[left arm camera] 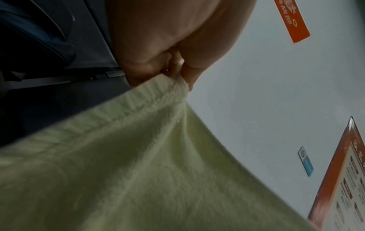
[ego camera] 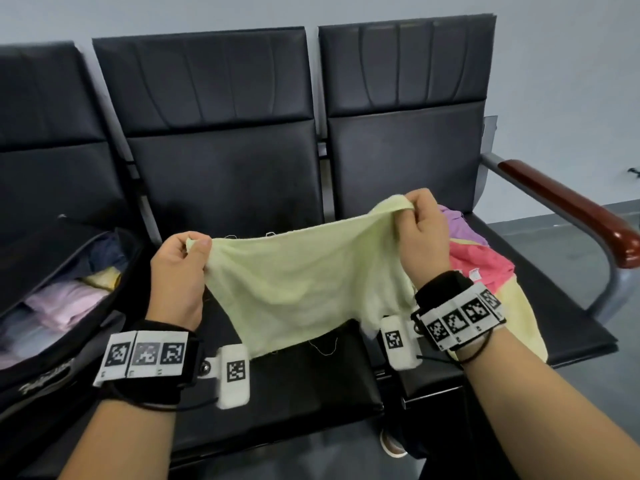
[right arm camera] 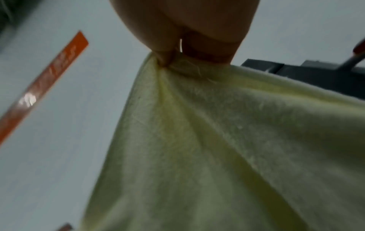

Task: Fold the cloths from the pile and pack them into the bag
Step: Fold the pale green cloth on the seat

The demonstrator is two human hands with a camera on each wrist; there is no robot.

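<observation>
The pale green cloth (ego camera: 304,282) is up in the air, stretched between both hands above the middle seat (ego camera: 225,181) of a black bench. The left hand (ego camera: 178,271) pinches one top corner between thumb and curled fingers, and the right hand (ego camera: 424,233) pinches the opposite corner a little higher, so the top edge slopes up to the right and the rest hangs slack below. Only the head view takes in the wider scene: the pile of cloths (ego camera: 481,258), purple, pink and yellow, lies on the right seat just behind the right wrist, and the open black bag (ego camera: 52,306) sits on the left seat with folded pink and yellow cloths inside. The left wrist view goes in close instead, showing the cloth's ribbed hem (left arm camera: 146,100) bunched under the fingertips, with an orange sign (left arm camera: 292,20) and a poster (left arm camera: 345,187) on the grey wall. The right wrist view is blurred, yet it shows the fabric gathering into folds right at the pinch.
</observation>
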